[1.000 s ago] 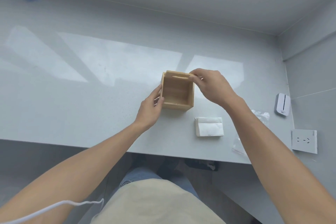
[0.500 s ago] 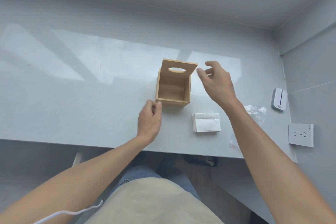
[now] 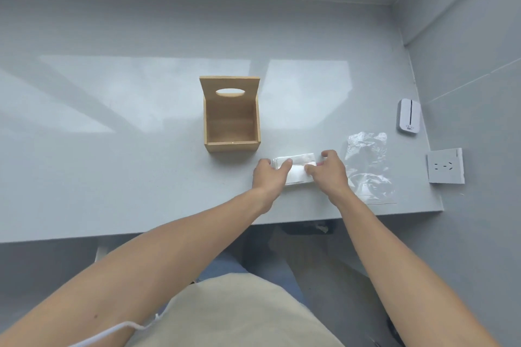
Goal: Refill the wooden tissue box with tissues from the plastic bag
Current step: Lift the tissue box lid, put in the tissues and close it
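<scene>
The wooden tissue box stands on the grey table with its lid swung up at the back; the lid has an oval slot, and the inside looks empty. A white stack of tissues lies just right of and nearer than the box. My left hand grips the stack's left end, thumb on top. My right hand grips its right end, fingers curled over it. The clear plastic bag lies flat and crumpled right of my right hand.
A small white device with a dark stripe and a white socket plate sit on the wall at the right. The table's near edge runs just below my forearms. A white cable crosses my left forearm.
Both hands left the box, whose lid now stands up open, and came down and right onto the tissue stack, one at each end. The camera view tilted slightly.
</scene>
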